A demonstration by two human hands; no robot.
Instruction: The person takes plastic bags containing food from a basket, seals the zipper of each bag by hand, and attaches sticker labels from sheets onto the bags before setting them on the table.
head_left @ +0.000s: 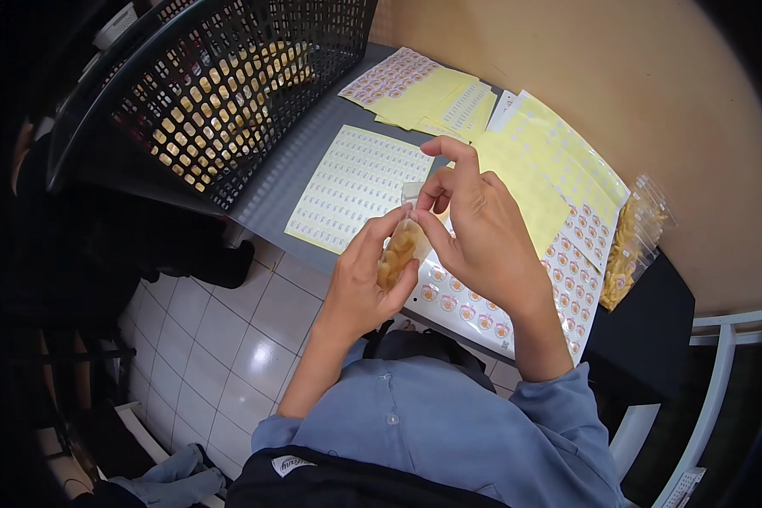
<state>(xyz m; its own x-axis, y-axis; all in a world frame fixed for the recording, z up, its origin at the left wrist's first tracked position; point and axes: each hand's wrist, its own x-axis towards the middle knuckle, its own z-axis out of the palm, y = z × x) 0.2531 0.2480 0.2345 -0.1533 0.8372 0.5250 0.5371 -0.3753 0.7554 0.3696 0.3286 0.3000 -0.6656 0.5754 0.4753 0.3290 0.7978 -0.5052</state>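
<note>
The light is bright and even from above, with soft glare on the floor tiles [254,339]. The edges bend strongly and fall into black corners. The centre stays sharp, with little blur.
</note>
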